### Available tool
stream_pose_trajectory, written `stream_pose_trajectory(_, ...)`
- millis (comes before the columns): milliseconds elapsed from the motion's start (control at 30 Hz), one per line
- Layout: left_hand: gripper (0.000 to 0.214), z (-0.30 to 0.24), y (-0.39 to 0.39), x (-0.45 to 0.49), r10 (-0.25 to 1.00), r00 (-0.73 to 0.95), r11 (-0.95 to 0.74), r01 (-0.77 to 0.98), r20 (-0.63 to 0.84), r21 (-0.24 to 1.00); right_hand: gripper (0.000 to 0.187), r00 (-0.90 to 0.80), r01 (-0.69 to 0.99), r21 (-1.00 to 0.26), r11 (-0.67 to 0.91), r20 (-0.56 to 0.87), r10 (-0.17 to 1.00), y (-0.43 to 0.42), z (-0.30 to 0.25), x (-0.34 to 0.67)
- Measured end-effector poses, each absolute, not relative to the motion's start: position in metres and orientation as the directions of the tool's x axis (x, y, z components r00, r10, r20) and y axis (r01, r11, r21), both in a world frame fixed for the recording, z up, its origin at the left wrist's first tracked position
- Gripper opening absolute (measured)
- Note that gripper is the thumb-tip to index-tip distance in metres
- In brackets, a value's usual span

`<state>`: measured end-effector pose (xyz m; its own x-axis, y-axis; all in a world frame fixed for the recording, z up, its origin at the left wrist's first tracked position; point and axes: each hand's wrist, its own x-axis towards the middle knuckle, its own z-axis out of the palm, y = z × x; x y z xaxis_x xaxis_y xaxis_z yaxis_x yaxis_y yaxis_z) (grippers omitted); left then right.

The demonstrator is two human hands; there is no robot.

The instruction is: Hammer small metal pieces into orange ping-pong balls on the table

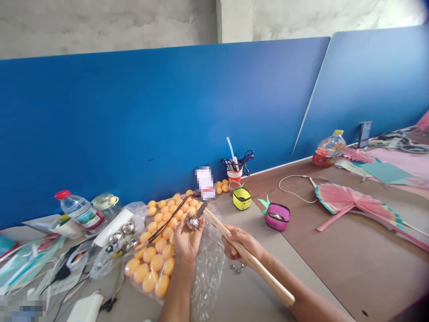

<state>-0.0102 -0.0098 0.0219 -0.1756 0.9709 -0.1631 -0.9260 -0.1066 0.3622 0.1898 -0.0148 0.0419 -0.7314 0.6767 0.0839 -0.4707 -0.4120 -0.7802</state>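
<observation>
My left hand (187, 241), palm up, carries a shiny silver ball (193, 223) on its fingers. Wrapped round a long pale wooden handle (264, 270) is my right hand (239, 241). A dark piece (201, 208) shows at the handle's far end, close beside the ball; its exact kind I cannot make out. Under and behind my left hand lies a clear plastic bag of orange balls (157, 261). A few small metal bits (237, 269) lie on the table below my right hand.
Beyond my hands stand a yellow fabric box (241, 199), a purple one (278, 217) and a cup of tools (234, 173). Left are more silver balls (128, 228), a bottle (80, 211) and cables. Right lies a pink fan (357, 203). A blue partition (150, 120) closes the back.
</observation>
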Motion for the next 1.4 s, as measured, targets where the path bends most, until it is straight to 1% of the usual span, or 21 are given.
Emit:
stream_pose_trajectory(167, 0.040, 0.017, -0.005, -0.008, 0.984, -0.113, -0.048, -0.916, -0.141, 0.397, 0.053, -0.713, -0.491, -0.772, -0.404, 0.089, 0.696, -0.013, 0.040, 0.189)
stream_pose_trajectory(267, 0.030, 0.016, -0.004, -0.005, 0.985, -0.094, -0.029, -0.914, -0.143, 0.404, 0.052, -0.705, -0.502, -0.770, -0.393, 0.102, 0.701, -0.012, 0.041, 0.191)
stream_pose_trajectory(333, 0.020, 0.016, -0.004, -0.005, 0.981, -0.108, -0.030, -0.907, -0.162, 0.421, 0.053, -0.705, -0.499, -0.773, -0.391, 0.100, 0.702, -0.011, 0.042, 0.193)
stream_pose_trajectory(400, 0.015, 0.015, -0.004, -0.006, 0.973, -0.131, -0.033, -0.894, -0.192, 0.446, 0.054, -0.706, -0.480, -0.784, -0.393, 0.080, 0.703, -0.010, 0.043, 0.194)
stream_pose_trajectory(600, 0.019, 0.015, -0.004, -0.007, 0.944, -0.196, -0.040, -0.867, -0.266, 0.496, 0.052, -0.659, -0.426, -0.815, -0.393, -0.018, 0.752, -0.006, 0.038, 0.192)
stream_pose_trajectory(767, 0.022, 0.018, -0.003, -0.007, 0.943, -0.185, -0.028, -0.872, -0.276, 0.488, 0.051, -0.656, -0.463, -0.796, -0.390, 0.012, 0.755, -0.004, 0.036, 0.193)
stream_pose_trajectory(867, 0.019, 0.017, -0.003, -0.008, 0.943, -0.187, -0.028, -0.867, -0.273, 0.497, 0.052, -0.671, -0.458, -0.801, -0.386, 0.026, 0.741, -0.004, 0.036, 0.194)
stream_pose_trajectory(967, 0.013, 0.016, -0.004, -0.008, 0.944, -0.203, -0.036, -0.845, -0.258, 0.534, 0.052, -0.658, -0.463, -0.800, -0.382, 0.022, 0.753, -0.004, 0.036, 0.194)
stream_pose_trajectory(1000, 0.014, 0.015, -0.004, -0.007, 0.944, -0.223, -0.051, -0.824, -0.241, 0.564, 0.052, -0.651, -0.465, -0.799, -0.381, 0.018, 0.759, -0.004, 0.037, 0.194)
stream_pose_trajectory(1067, 0.020, 0.013, -0.003, -0.003, 0.935, -0.314, -0.130, -0.734, -0.164, 0.666, 0.052, -0.648, -0.465, -0.799, -0.381, 0.014, 0.762, -0.004, 0.038, 0.194)
stream_pose_trajectory(1100, 0.022, 0.012, -0.003, -0.001, 0.919, -0.382, -0.187, -0.646, -0.101, 0.740, 0.052, -0.647, -0.465, -0.801, -0.378, 0.016, 0.763, -0.004, 0.039, 0.194)
stream_pose_trajectory(1133, 0.022, 0.011, -0.003, 0.002, 0.895, -0.446, -0.233, -0.515, -0.025, 0.825, 0.052, -0.646, -0.465, -0.804, -0.371, 0.021, 0.763, -0.004, 0.039, 0.194)
stream_pose_trajectory(1167, 0.021, 0.010, -0.003, 0.004, 0.866, -0.496, -0.258, -0.344, 0.059, 0.903, 0.052, -0.644, -0.465, -0.808, -0.363, 0.027, 0.765, -0.004, 0.040, 0.194)
stream_pose_trajectory(1200, 0.021, 0.009, -0.004, 0.006, 0.846, -0.512, -0.253, -0.138, 0.149, 0.958, 0.053, -0.640, -0.465, -0.811, -0.354, 0.032, 0.768, -0.005, 0.040, 0.194)
stream_pose_trajectory(1233, 0.022, 0.007, -0.005, 0.009, 0.840, -0.490, -0.229, 0.067, 0.232, 0.971, 0.054, -0.637, -0.463, -0.815, -0.348, 0.033, 0.770, -0.005, 0.040, 0.194)
stream_pose_trajectory(1267, 0.024, 0.006, -0.006, 0.011, 0.847, -0.446, -0.198, 0.242, 0.290, 0.950, 0.056, -0.636, -0.457, -0.820, -0.344, 0.032, 0.771, -0.005, 0.039, 0.194)
stream_pose_trajectory(1300, 0.026, 0.005, -0.007, 0.013, 0.866, -0.372, -0.187, 0.379, 0.334, 0.906, 0.057, -0.637, -0.449, -0.826, -0.341, 0.028, 0.770, -0.005, 0.039, 0.193)
stream_pose_trajectory(1400, 0.029, 0.003, -0.010, 0.019, 0.888, -0.271, -0.211, 0.478, 0.372, 0.852, 0.058, -0.638, -0.425, -0.844, -0.328, 0.022, 0.769, -0.005, 0.038, 0.193)
